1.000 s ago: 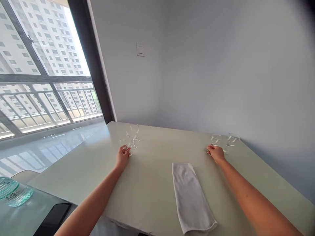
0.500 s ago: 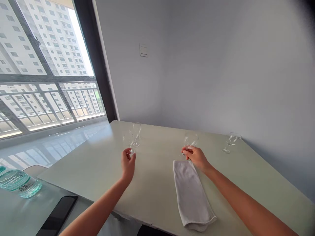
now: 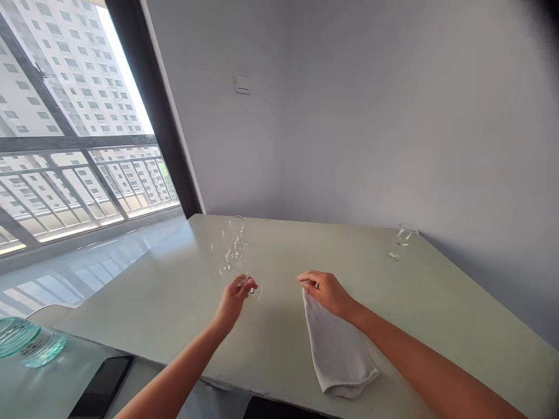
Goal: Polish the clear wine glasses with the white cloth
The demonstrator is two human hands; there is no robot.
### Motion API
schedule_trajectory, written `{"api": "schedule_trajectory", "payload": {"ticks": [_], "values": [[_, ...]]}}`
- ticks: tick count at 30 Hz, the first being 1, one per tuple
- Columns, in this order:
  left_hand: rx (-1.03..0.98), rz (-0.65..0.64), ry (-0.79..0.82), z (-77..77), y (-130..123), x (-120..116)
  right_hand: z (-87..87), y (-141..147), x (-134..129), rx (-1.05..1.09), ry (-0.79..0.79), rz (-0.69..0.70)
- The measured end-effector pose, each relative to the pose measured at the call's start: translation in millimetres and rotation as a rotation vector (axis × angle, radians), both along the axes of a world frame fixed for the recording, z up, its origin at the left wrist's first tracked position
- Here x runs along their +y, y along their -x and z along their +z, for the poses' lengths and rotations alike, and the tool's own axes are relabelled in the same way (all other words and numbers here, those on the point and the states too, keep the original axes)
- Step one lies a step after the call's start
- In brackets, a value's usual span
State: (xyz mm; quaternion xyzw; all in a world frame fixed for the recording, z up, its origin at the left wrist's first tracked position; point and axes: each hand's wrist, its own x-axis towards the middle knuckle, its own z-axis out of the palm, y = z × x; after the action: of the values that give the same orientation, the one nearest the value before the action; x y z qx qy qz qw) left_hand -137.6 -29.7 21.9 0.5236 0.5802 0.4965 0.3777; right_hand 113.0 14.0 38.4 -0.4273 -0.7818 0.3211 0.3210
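cloth (image 3: 336, 352) pale grey-white, plain; glasses (image 3: 405, 235) clear; phone (image 3: 102, 384) black; bottle (image 3: 41, 346) aqua-tinted

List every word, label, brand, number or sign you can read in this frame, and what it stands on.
No readable text anywhere in this view.
Clear bottle: faint dark marks, too blurred to read.
Phone: dark screen, no lettering visible.
Wall switch: no lettering visible.
Cloth: no lettering visible.
Stemmed glass at the right: no lettering visible.
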Motion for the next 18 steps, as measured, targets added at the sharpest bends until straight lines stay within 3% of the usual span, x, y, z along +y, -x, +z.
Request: {"api": "schedule_trajectory", "payload": {"ticks": [4,6,9,13,18], "values": [[0.068,0.207,0.071,-12.8,63,8,-31.2,-79,44,0.066,0.056,-0.430],[0.105,0.233,0.145,-17.2,86,11,-46.6,-123,61,0.186,0.089,-0.722],[0.183,0.256,0.201,-20.2,105,15,-63.0,-178,80,0.268,0.114,-0.970],[0.272,0.296,0.228,-18.9,110,20,-70.0,-219,105,0.381,0.150,-1.125],[0.238,0.357,0.197,-22.5,104,28,-67.8,-230,140,0.460,0.190,-1.151]]}}
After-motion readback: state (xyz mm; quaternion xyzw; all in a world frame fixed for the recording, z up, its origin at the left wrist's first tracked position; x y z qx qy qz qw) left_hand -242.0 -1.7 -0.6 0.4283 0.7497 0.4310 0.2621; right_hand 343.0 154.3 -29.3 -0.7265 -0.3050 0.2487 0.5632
